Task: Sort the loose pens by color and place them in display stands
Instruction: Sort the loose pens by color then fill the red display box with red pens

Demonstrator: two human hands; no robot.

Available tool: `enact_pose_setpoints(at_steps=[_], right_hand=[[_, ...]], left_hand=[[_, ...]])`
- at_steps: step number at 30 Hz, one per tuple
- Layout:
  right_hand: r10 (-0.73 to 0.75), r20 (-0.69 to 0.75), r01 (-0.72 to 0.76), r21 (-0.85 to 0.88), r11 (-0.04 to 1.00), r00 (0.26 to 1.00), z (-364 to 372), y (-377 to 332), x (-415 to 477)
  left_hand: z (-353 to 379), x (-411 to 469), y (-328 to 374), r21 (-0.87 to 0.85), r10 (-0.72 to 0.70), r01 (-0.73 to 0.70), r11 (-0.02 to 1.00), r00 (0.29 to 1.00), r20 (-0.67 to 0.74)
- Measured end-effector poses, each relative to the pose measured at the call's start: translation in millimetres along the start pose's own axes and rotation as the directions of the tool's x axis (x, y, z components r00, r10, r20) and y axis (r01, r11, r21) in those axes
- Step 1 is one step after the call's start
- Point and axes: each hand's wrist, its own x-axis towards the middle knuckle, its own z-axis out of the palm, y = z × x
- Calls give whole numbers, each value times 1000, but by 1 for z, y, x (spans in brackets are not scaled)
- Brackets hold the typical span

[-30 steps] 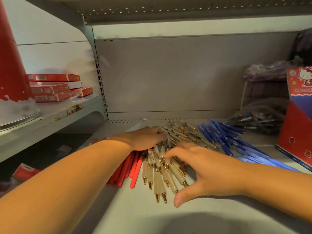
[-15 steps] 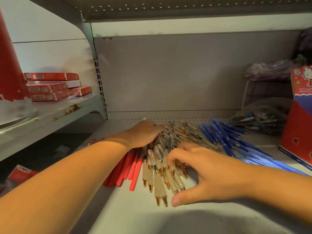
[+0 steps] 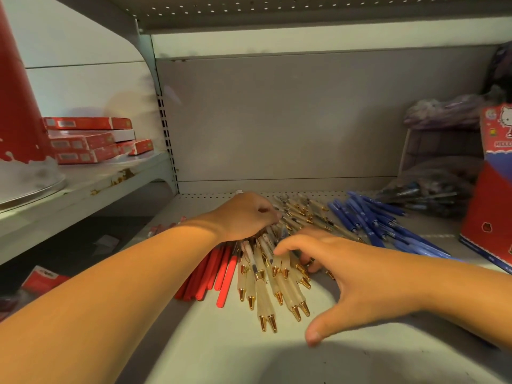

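Gathering appears to be the step in hand. The translucent cream plastic pens with gold metal tips [image 3: 266, 284] lie in a fanned pile at the middle of the grey metal shelf [image 3: 221, 353], tips toward its front edge. The matt red pens [image 3: 219, 273] touch them on the left, and the dark blue pens [image 3: 368, 225] lie just beside them toward the right edge.

The left hand [image 3: 243, 217] lies on the far part of the pile with fingers curled down; whether they clasp any pen cannot be told. The right hand [image 3: 346, 278] rests on the near part with fingers spread and thumb wide, holding nothing.

Handling: each pen is likely light, stiff and smooth, so it will roll and slide. Take a bundle round the mid-barrel, not by the tapered tips.

Change: against the frame half a second back, the left hand sits further toward the back edge. The right thumb, then touching the gold tips, now stands apart from them.
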Motion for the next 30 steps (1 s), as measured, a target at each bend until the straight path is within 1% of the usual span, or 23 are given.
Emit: enact_pose_setpoints(at_steps=[5, 10, 12, 14, 18, 22, 26, 30], right_hand=[[-30, -111, 14, -135, 991, 993, 13, 0, 9], [11, -269, -52, -144, 988, 963, 24, -8, 19], [34, -273, -81, -163, 983, 962, 26, -12, 20], [55, -237, -102, -193, 976, 970, 29, -16, 19], [40, -180, -79, -216, 973, 983, 28, -22, 19], [23, -243, -61, -152, 987, 970, 18, -17, 21], [28, -255, -49, -79, 996, 967, 13, -11, 20], [-23, -241, 9, -59, 998, 970, 8, -7, 15]], left_hand=[[2, -8, 4, -17, 28, -28, 999, 1000, 13], [10, -10, 9, 11, 25, -26, 1000, 999, 29], [10, -11, 10, 1, 23, -23, 1000, 999, 24], [8, -12, 10, -34, 21, -20, 999, 1000, 20], [1, -16, 10, -33, 35, -32, 999, 995, 90], [-4, -19, 10, -37, 39, -35, 999, 992, 119], [-6, -20, 7, -37, 7, -3, 999, 995, 104], [-5, -20, 3, -52, -16, 20, 998, 998, 67]])
